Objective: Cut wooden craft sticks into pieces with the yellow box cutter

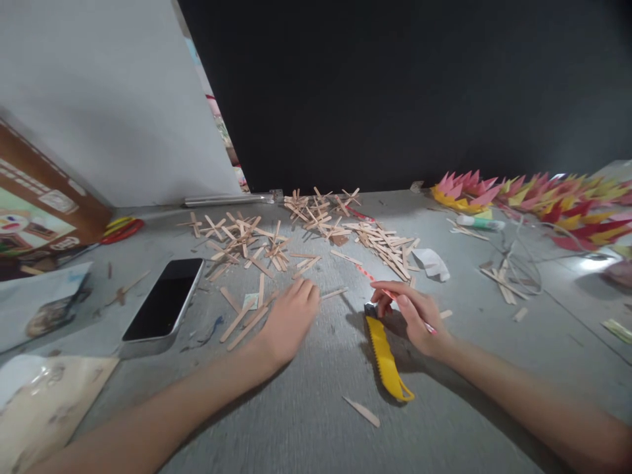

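Observation:
My left hand [292, 317] rests on the grey table, its fingers bent together at one end of a small wooden stick [334, 293]. In my right hand [412, 313] is a thin red and white patterned pencil [390, 294], pinched between thumb and fingers and pointing up and left. A yellow cutter knife [386, 359] lies just below and left of my right hand, its dark tip close to the fingers. Beyond my hands lie a heap of loose wooden sticks [385, 247] and several star-shaped stick pieces [241, 240]. One pointed stick [362, 411] lies near the front.
A black phone [164, 299] lies at the left, with a brown box [44, 197] behind it. Pink and yellow paper shapes [467, 191], a glue stick [480, 222] and a thin looped cord [538, 263] are at the right. A black panel [405, 92] stands behind.

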{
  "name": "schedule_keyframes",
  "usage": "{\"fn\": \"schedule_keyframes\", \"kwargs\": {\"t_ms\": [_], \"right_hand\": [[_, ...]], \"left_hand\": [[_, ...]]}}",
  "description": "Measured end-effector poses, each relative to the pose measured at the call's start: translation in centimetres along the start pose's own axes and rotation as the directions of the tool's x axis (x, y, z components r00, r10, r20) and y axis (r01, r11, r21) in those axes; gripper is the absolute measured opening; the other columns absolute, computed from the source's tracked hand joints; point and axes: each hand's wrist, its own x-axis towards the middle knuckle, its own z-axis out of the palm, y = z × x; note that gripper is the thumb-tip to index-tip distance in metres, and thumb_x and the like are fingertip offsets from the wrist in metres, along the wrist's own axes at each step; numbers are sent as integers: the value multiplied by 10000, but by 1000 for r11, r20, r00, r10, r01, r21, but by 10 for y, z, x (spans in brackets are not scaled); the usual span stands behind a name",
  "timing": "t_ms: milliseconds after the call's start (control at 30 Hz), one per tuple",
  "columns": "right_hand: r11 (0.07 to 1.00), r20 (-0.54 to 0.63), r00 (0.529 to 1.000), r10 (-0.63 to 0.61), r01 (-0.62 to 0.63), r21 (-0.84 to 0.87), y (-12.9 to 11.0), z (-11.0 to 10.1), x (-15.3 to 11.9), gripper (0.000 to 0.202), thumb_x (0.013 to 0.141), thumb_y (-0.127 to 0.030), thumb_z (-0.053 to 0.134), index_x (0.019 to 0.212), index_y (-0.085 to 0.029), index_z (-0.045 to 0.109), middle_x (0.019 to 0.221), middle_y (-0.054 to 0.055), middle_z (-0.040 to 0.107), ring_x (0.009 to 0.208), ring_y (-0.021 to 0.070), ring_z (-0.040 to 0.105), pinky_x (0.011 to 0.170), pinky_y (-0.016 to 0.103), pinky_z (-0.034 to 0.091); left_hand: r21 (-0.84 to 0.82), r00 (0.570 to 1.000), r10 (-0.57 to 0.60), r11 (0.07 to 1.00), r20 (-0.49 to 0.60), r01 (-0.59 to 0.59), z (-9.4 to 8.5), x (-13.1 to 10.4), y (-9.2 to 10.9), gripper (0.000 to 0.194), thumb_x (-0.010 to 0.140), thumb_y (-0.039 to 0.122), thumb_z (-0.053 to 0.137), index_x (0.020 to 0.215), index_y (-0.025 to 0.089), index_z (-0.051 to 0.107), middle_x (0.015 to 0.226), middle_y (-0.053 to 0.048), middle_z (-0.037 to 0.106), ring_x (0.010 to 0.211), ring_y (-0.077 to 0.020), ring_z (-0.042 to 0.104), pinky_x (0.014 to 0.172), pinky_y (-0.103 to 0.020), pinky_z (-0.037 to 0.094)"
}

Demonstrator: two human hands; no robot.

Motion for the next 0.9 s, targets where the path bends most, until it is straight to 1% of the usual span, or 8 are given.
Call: {"fn": "schedule_keyframes", "kwargs": {"t_ms": [267,333,400,467,567,667,767,900], "right_hand": [[995,29,998,55,-57,80,-1,1,1,415,1152,-378,390,1492,-278,606,1137,81,721,791,166,701,709,334,602],[986,80,993,92,-102,135,-4,0,3,431,1148,-377,410,1537,-289,572,1225,98,712,839,173,719,694,326,605],[972,112,985,127,-147,183,-6,-1,6,409,1134,-379,459,1505,-290,607,1259,104,713,867,178,735,675,313,605],[961,99,983,157,-175,215,-7,-1,10,329,1111,-381,529,1356,-265,716,1152,86,747,814,167,735,659,296,600],[946,97,969,228,-244,213,-6,-1,14,270,1079,-394,600,1062,-217,803,911,45,754,665,135,689,596,258,569],[926,171,943,284,-316,205,-7,-2,12,252,1067,-396,621,1125,-222,793,898,41,772,641,131,687,580,246,570],[941,276,936,217,-276,198,-9,-6,8,271,1086,-355,592,1282,-254,749,990,56,811,757,151,751,656,250,599],[995,446,895,8,-52,87,-13,-11,7,290,1108,-280,536,1281,-258,768,1079,73,826,947,167,769,810,265,586]], "left_hand": [[-331,993,-119,937,5,114,0,5,-7,242,1091,238,472,934,180,647,1016,-89,677,1049,-273,638,981,-431,509],[-436,988,-152,890,-19,129,2,6,-13,227,1098,271,477,1137,166,674,1190,-115,680,1151,-271,635,1036,-439,507],[-508,995,-88,859,-43,54,5,8,-20,373,1111,323,480,1445,193,585,1416,-129,622,1359,-279,550,1157,-467,447],[-513,999,-10,858,-31,-8,7,10,-26,468,1108,345,498,1566,253,514,1525,-116,572,1471,-295,457,1226,-513,380],[-478,998,65,877,13,-50,7,10,-27,404,1097,357,524,1486,317,627,1565,-90,554,1521,-325,402,1244,-577,342],[-463,998,62,885,15,-48,6,8,-23,361,1069,417,587,1377,269,703,1571,-106,554,1532,-343,391,1244,-589,343],[-459,997,77,885,-16,-75,7,5,-19,520,1055,444,610,1539,260,561,1616,-119,520,1545,-325,387,1261,-564,341],[-410,988,151,901,-18,-145,12,3,-20,535,1091,408,527,1621,368,462,1720,-55,412,1603,-305,325,1279,-566,313]]}}
